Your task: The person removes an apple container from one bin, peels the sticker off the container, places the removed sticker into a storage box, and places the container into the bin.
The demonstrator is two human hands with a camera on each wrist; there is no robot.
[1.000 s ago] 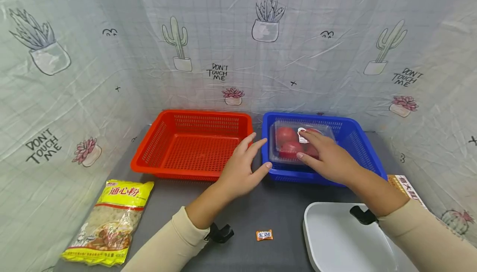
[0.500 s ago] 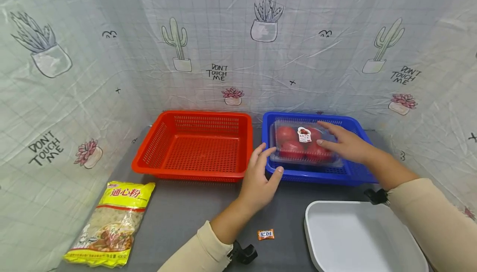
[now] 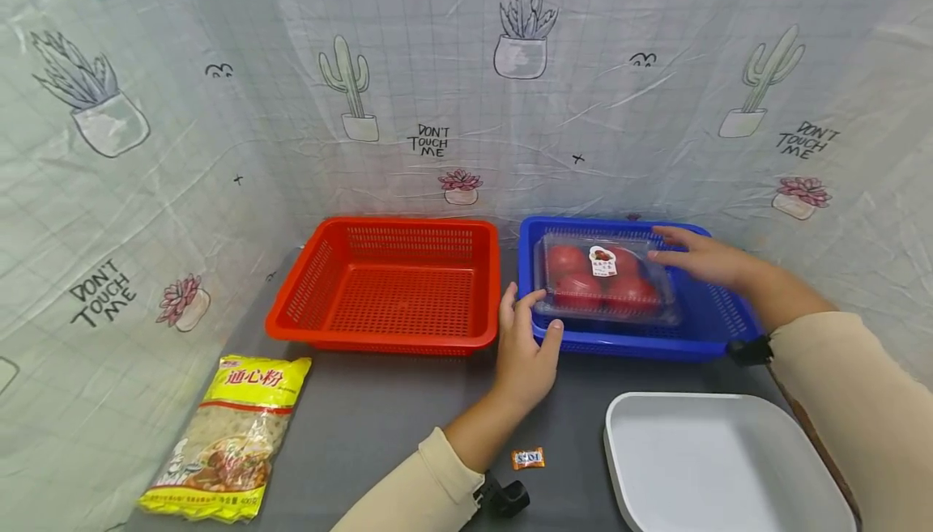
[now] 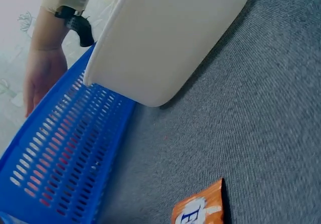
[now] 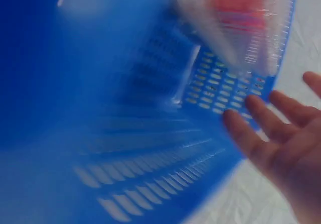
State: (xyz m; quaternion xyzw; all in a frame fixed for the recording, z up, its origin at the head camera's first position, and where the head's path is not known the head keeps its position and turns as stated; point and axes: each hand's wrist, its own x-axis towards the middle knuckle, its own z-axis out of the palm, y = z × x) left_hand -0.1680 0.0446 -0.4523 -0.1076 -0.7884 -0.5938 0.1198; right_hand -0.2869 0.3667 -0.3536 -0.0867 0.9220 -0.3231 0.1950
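A clear plastic box [image 3: 608, 277] of round red fruits, with a white label on top, lies inside the blue basket [image 3: 710, 305] toward its left side. My right hand [image 3: 703, 263] is over the basket's right part, fingers extended near the box's back right corner. In the right wrist view, a gap shows between those fingers [image 5: 246, 133] and the box [image 5: 235, 23]. My left hand [image 3: 526, 363] is at the basket's front left corner, fingers spread and holding nothing. Whether it touches the rim, I cannot tell.
A red basket [image 3: 386, 346] stands left of the blue one. Nearer are a yellow pasta bag [image 3: 233, 435] at left, a small orange wrapped packet [image 3: 528, 458] and a white tray [image 3: 717, 459] at right. A patterned sheet [image 3: 408, 70] hangs behind and along the sides.
My right hand has come off the top of the fruit box and moved right. The box now sits slightly further right. My left hand has moved right, to the blue basket's corner.
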